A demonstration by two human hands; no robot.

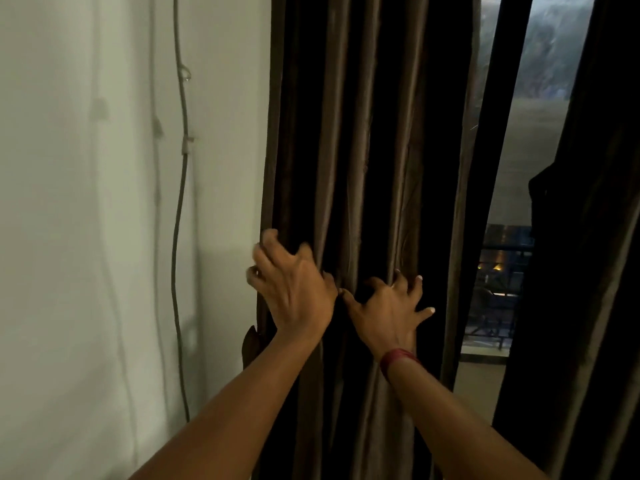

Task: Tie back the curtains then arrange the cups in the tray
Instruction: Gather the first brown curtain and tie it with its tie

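curtain (363,168) soft, likely heavy, slippery | left hand (294,292) fingers curl round edge | right hand (388,313) fingers clutch folds

- Two curtains are counted: one gathered curtain (363,150) at centre and one second curtain (588,271) at the right edge.
- Two hands are seen: one left hand (294,289) and one right hand (384,313).
- One cable (178,220) is noted on the wall (69,202).
- One red wristband (396,360) is recorded.
- One strip of window (519,150) is noted between the curtains.
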